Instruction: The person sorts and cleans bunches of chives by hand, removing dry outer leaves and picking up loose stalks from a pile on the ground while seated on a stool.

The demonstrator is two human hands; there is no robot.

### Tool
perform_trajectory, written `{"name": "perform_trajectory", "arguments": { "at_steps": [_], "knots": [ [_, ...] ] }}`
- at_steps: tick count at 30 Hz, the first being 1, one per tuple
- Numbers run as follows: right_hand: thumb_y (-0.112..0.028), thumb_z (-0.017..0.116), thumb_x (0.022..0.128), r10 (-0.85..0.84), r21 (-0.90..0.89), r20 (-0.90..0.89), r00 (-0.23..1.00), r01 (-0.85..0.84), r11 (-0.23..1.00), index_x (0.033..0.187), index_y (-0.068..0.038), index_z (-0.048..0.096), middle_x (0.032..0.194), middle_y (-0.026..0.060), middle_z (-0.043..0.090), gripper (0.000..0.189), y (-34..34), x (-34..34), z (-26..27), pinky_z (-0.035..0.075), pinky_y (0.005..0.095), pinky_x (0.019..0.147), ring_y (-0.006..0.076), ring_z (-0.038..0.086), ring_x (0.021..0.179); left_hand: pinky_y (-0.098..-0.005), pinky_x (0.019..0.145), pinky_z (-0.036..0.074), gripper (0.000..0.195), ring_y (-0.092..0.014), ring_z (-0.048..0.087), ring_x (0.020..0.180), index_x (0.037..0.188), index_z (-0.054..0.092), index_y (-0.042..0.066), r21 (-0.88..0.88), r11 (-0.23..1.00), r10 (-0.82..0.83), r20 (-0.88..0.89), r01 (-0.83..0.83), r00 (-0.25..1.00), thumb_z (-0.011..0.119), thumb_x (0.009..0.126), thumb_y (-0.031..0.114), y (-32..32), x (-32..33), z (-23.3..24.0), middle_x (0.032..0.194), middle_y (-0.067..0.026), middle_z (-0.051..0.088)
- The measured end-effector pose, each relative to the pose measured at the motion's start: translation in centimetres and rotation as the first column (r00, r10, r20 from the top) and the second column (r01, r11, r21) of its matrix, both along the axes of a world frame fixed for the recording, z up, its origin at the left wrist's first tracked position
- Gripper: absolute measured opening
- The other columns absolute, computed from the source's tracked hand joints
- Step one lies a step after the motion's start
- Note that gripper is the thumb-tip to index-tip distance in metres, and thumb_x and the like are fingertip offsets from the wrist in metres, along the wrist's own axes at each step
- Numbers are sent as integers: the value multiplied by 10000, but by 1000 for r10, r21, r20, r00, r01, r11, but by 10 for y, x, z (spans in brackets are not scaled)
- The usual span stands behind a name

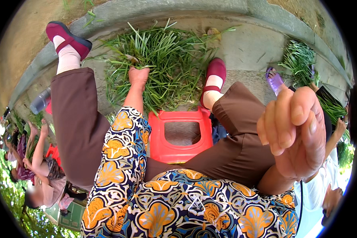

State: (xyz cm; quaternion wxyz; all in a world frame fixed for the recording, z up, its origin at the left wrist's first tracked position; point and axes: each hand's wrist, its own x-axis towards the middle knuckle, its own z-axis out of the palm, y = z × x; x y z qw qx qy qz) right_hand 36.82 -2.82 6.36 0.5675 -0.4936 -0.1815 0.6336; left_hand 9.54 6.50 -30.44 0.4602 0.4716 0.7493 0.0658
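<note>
A heap of long, narrow green leaves [169, 62] lies loose on the concrete ground between my feet. My left hand [139, 78] reaches down into its near left side; the leaves hide my fingertips, so what they grip cannot be seen. A withered brown leaf [132, 58] rests just beyond that hand. Close to the camera on the right, my right hand [294, 131] is raised well above the ground. Its fingers are curled in beside the thumb, with nothing visible in them.
Between my knees is a red plastic stool [181, 154] with a large opening. A concrete kerb [178, 15] curves beyond the heap. At right, a person's foot in a purple sandal [275, 80] is beside another leaf pile [299, 61]. More people sit at left, near a clear plastic container [40, 101].
</note>
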Motion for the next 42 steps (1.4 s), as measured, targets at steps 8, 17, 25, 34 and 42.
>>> {"name": "perform_trajectory", "arguments": {
  "at_steps": [8,17,25,34,42],
  "knots": [
    [-172,403,939,-56,-30,33,998,57,998,1018,-7,507,716,27,491,210,-9,-12,9,346,254,561,98,424,590,-420,874,346,199,-219,467,775,727,550,-15,-51,812,572,269,-581,775,574,542,53,-7,-20,50,818,-78,550],
    [-172,551,888,-131,97,101,986,121,988,940,-46,641,748,-3,620,163,-6,18,-19,445,193,582,58,548,624,-415,800,488,358,-294,600,806,949,602,-15,-419,908,387,814,-24,432,498,635,122,-36,-3,166,873,-138,629],
    [-187,576,870,-257,-16,169,951,264,964,941,-75,635,744,-12,628,145,-10,25,-40,477,225,553,70,568,600,-404,770,499,348,-260,611,774,991,595,26,-331,937,348,904,-110,247,573,666,150,-58,-16,241,869,-104,641],
    [-190,596,835,-236,175,515,824,168,970,837,-40,632,663,8,583,154,-27,4,-13,414,221,501,72,515,548,-360,726,518,284,-207,609,784,1074,572,57,-146,982,170,958,-117,233,624,799,101,-77,-16,330,923,-72,629],
    [-236,586,790,-5,51,824,566,-65,997,824,-6,661,656,71,631,245,-31,-2,-19,468,282,579,133,584,579,-356,688,519,255,-196,604,744,1023,582,54,-114,992,122,949,-45,290,646,794,145,-55,-35,345,864,-58,620]
  ]
}}
